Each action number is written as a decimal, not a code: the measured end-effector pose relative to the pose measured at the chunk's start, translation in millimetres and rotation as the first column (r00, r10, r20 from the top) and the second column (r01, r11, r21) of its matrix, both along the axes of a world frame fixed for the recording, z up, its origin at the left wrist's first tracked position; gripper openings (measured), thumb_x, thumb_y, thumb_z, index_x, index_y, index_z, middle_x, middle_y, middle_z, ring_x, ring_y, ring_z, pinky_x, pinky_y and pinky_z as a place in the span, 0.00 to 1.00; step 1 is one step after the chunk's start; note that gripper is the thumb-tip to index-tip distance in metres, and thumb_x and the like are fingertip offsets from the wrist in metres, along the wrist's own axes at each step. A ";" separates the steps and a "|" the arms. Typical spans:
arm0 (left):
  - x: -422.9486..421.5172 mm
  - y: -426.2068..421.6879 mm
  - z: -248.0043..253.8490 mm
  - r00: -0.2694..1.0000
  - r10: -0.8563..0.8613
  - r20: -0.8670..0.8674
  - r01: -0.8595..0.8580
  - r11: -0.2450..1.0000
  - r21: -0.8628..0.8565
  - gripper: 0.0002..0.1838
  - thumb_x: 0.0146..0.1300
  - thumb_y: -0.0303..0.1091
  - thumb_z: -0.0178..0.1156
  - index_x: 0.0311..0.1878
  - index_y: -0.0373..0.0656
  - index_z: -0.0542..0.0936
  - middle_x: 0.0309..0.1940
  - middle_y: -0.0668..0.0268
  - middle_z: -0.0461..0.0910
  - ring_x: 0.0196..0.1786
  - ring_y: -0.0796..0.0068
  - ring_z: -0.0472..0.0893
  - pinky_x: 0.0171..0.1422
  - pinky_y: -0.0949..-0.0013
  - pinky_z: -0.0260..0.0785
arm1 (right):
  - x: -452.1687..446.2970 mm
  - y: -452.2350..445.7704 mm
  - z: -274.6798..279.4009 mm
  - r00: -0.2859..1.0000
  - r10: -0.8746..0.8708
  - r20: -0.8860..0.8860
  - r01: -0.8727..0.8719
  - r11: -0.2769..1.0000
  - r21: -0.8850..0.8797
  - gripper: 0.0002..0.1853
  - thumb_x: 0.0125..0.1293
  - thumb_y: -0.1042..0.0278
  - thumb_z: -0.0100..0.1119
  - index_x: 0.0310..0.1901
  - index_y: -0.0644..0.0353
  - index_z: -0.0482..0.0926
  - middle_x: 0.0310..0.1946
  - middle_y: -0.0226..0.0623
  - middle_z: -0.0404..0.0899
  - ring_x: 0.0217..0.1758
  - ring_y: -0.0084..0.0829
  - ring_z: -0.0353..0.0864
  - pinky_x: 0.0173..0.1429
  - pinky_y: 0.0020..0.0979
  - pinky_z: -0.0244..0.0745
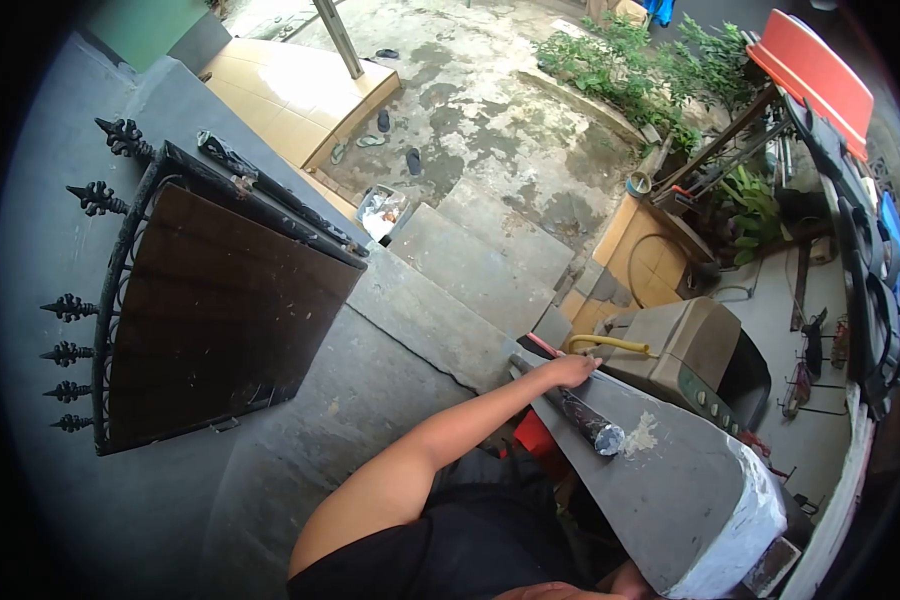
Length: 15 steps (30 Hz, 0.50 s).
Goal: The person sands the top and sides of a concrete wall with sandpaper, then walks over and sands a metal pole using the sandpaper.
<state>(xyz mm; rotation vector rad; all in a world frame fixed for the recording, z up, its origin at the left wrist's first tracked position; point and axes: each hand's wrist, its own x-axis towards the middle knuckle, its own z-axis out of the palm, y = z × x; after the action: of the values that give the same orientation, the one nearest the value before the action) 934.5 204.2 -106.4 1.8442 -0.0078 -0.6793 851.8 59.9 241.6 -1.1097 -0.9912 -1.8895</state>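
My left hand (573, 372) reaches over the grey ledge (670, 490) with its fingers curled together. A thin pink rod (543, 345) ends right beside the fingers. Whether the rod is what they hold, I cannot tell. Just beyond the fingertips curves a yellow hose (615, 343). Below the hand, a dark cylinder (592, 424) with a pale, rough end lies along the ledge. Only a small part of my right hand (627, 582) shows at the bottom edge, near the ledge's side; its fingers are hidden.
A washing machine (670, 345) stands behind the ledge. To the left is a dark metal gate (220, 310) with spiked finials. Concrete steps (480, 245) lead to a yard with sandals. A bin (382, 213) stands beside them. A red basin (815, 75) sits high at right.
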 end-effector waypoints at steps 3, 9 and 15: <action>2.0 1.9 10.7 0.999 0.001 -0.049 0.000 1.000 0.005 0.37 0.74 0.56 0.28 0.56 0.27 0.72 0.58 0.42 0.71 0.62 0.44 0.70 0.69 0.58 0.58 | -1.2 -3.1 0.1 0.999 -0.039 -0.014 0.039 0.999 -0.009 0.13 0.63 0.58 0.43 0.21 0.48 0.64 0.15 0.20 0.53 0.20 0.20 0.54 0.34 0.29 0.54; 3.1 -15.4 -64.9 0.999 0.035 -0.021 -0.034 0.999 0.038 0.38 0.73 0.56 0.26 0.54 0.27 0.74 0.56 0.41 0.73 0.61 0.43 0.71 0.68 0.56 0.60 | 1.7 1.8 -2.3 1.000 0.017 -0.007 -0.017 1.000 0.026 0.13 0.64 0.58 0.42 0.22 0.47 0.64 0.16 0.19 0.53 0.21 0.20 0.55 0.34 0.29 0.54; -2.7 -24.7 -74.0 0.996 0.079 -0.030 -0.079 0.997 0.009 0.38 0.74 0.55 0.25 0.51 0.26 0.75 0.53 0.39 0.74 0.59 0.42 0.72 0.67 0.55 0.59 | -0.5 -6.6 -9.4 0.998 0.068 0.013 -0.068 0.997 0.034 0.13 0.66 0.58 0.41 0.23 0.46 0.64 0.17 0.19 0.54 0.22 0.20 0.57 0.35 0.28 0.55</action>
<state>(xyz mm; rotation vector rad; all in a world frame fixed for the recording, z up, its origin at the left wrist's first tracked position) 931.8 179.4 -180.4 1.8322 0.0872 -0.6526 851.3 53.3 232.3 -1.0331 -0.9879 -1.8541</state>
